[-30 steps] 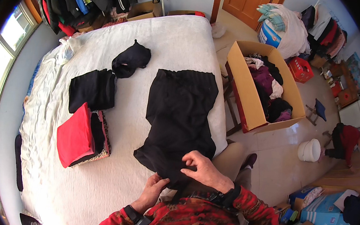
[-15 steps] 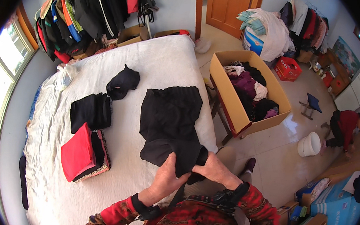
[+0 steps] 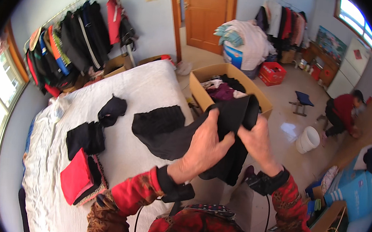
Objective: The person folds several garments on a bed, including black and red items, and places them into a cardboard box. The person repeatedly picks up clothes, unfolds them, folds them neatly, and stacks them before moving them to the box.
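Note:
Black trousers (image 3: 159, 133) lie partly on the white-covered bed (image 3: 145, 78), their gathered waist end flat on the sheet. The other end is raised in front of me. My left hand (image 3: 204, 149) grips the raised cloth, thumb and fingers closed on it. At the opening of a leg, my right hand (image 3: 259, 143) pinches the edge. Some of the black cloth hangs below my hands. Left on the bed are a folded black garment (image 3: 86, 140), a small crumpled dark garment (image 3: 112, 110), and a folded red cloth (image 3: 76, 175) over a stack with a patterned edge.
A large cardboard box (image 3: 263, 103) of clothes stands beyond the bed's right side, partly behind the raised cloth. A white bucket (image 3: 308, 140), a folding stool (image 3: 303, 100) and a red crate (image 3: 272, 74) stand on the floor. A person in red (image 3: 343, 111) crouches at right.
Both hands have lifted the leg end of the trousers up and to the right, off my lap. The waist end has shifted and bunched on the bed. My view has tilted up.

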The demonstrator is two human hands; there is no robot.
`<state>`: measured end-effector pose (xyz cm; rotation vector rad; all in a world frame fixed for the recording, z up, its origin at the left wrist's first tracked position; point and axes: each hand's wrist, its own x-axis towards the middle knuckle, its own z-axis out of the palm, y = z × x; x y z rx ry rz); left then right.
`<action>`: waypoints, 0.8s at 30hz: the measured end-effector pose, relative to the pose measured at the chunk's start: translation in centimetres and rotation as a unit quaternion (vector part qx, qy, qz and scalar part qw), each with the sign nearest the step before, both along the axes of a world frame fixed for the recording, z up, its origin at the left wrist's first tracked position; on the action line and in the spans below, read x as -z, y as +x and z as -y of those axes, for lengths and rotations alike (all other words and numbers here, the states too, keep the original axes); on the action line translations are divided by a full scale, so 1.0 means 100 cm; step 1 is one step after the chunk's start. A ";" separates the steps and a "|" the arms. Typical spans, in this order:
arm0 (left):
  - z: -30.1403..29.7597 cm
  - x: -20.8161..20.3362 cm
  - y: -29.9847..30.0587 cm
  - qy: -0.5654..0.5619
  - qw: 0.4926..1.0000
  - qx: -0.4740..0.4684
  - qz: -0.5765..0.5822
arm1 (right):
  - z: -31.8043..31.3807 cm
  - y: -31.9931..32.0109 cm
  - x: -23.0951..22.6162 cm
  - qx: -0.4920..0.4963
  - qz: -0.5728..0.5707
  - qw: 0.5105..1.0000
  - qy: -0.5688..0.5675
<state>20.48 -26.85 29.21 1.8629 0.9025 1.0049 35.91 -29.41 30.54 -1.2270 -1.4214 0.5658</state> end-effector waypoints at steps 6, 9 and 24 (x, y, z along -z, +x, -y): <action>-0.028 -0.087 0.064 0.114 0.985 0.127 0.029 | 0.015 0.055 -0.086 -0.026 -0.059 0.995 0.074; -0.028 -0.124 0.097 0.173 0.963 0.191 0.072 | 0.018 0.077 -0.126 0.009 -0.035 0.995 0.092; -0.089 -0.241 0.156 0.355 0.905 0.147 -0.181 | 0.088 0.282 -0.221 0.368 0.487 0.791 0.037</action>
